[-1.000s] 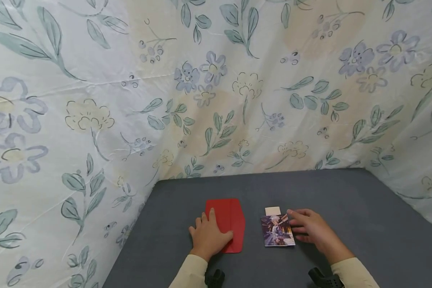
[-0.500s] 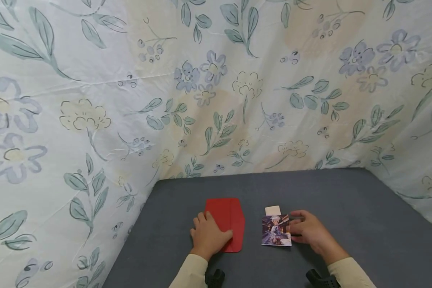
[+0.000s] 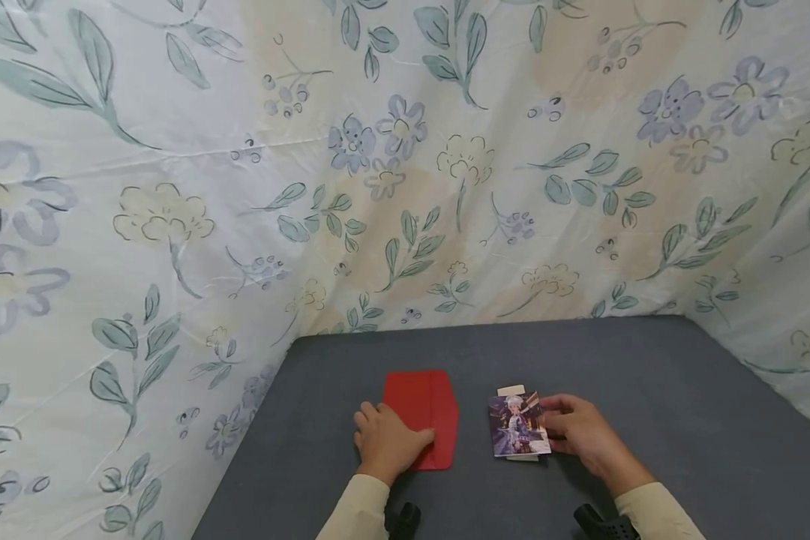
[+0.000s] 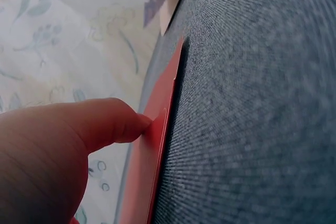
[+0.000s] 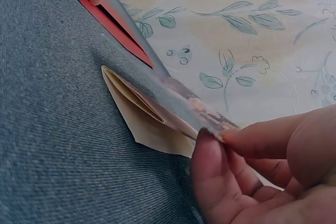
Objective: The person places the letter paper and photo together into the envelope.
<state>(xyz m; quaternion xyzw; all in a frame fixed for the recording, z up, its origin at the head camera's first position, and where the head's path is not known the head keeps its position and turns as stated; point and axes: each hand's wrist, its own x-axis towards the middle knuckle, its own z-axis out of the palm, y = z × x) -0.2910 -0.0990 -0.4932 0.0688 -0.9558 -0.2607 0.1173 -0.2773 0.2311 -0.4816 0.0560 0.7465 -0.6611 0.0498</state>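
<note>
A red envelope (image 3: pixel 420 409) lies on the dark table left of centre, and my left hand (image 3: pixel 386 441) rests on its left part. In the left wrist view the thumb (image 4: pixel 118 124) presses on the red surface. My right hand (image 3: pixel 577 431) pinches a glossy picture card (image 3: pixel 516 427) at its right edge, between thumb and finger. The card shows a figure with white hair on a purple, lit background. Folded cream paper (image 5: pixel 149 129) lies under the card in the right wrist view; small parts of it stick out above and below the card in the head view.
The grey table (image 3: pixel 351 352) has a fabric-like texture. A floral cloth (image 3: pixel 405 187) hangs behind it and along both sides. Black wrist mounts (image 3: pixel 403 521) sit at both cuffs.
The right hand has shifted the picture card slightly up and tilted it; a cream edge now shows below it. The left fingers have drawn back toward the envelope's left edge.
</note>
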